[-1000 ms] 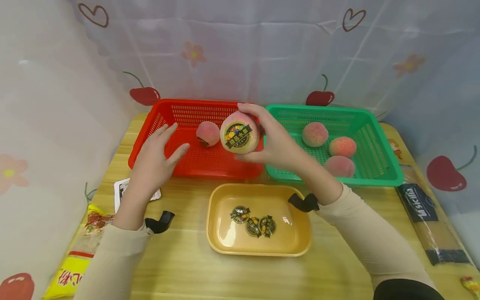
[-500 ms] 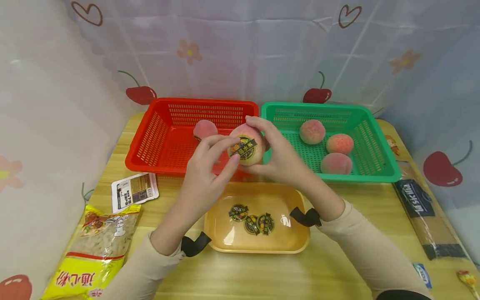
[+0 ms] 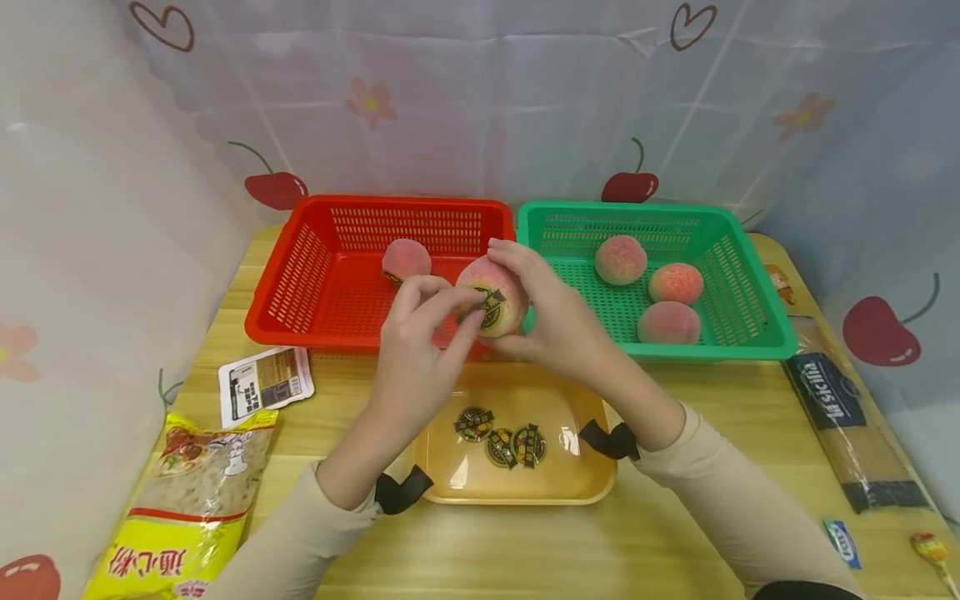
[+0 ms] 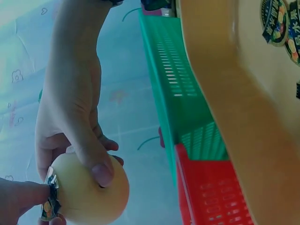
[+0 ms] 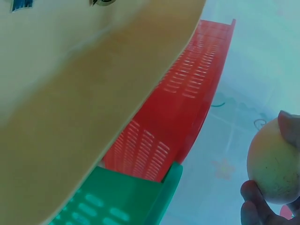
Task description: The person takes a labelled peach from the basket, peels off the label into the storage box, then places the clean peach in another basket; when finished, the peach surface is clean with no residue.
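Observation:
Over the gap between the baskets, my right hand (image 3: 558,312) grips a pink and pale yellow peach (image 3: 487,273), thumb below and fingers on top. A round black fruit sticker (image 3: 492,311) is on the peach's near face. My left hand (image 3: 416,354) pinches the sticker's left edge between thumb and fingertips. In the left wrist view, the sticker (image 4: 50,197) looks creased, its edge standing off the peach (image 4: 96,199). The right wrist view shows the peach (image 5: 272,161) held at the right edge. Another peach (image 3: 407,258) with a dark sticker lies in the red basket (image 3: 315,337).
A green basket (image 3: 720,352) with three peaches stands at the right. In front sits a yellow tray (image 3: 517,493) with three round stickers (image 3: 501,448) in it. A pasta bag (image 3: 187,500) and white pouch (image 3: 266,385) lie left, a long packet (image 3: 855,425) and lollipop (image 3: 932,550) right.
My left hand has moved right from over the red basket to the peach and now pinches its sticker. The right hand has brought the peach slightly lower. The sticker's left side has lifted.

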A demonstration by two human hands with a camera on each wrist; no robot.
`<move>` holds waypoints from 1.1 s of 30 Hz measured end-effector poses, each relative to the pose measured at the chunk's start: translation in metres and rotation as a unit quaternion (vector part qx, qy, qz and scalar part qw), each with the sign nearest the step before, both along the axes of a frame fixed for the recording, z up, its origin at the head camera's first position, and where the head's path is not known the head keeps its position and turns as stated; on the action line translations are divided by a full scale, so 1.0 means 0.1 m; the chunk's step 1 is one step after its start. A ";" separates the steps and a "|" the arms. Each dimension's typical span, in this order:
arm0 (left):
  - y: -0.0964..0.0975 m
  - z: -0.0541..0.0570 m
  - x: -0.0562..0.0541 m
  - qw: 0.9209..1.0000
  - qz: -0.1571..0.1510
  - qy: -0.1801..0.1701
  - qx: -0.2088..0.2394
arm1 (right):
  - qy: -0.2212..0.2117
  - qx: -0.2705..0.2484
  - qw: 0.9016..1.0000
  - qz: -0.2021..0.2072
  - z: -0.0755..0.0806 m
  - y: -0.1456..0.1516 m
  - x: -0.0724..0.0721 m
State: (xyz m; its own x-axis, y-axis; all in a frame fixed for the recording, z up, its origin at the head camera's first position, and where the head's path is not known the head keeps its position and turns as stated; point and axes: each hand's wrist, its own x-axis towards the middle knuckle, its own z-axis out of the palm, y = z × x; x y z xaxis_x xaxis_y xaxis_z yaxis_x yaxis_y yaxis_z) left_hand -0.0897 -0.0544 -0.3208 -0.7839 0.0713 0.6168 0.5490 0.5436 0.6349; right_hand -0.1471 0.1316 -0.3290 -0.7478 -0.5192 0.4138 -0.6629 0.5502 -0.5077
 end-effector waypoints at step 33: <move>-0.21 -0.70 0.36 0.896 -0.190 -0.337 -0.218 | -0.076 -0.079 0.992 -0.062 -0.11 0.47 0.05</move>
State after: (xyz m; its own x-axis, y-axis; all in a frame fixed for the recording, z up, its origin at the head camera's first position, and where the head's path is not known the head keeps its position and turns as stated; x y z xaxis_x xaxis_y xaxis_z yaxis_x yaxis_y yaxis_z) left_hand -0.0536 -0.0757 -0.3911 -0.8353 0.5320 -0.1385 0.3201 0.6755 0.6643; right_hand -0.1418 0.1787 -0.3398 -0.8617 -0.3570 0.3605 -0.5045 0.5277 -0.6834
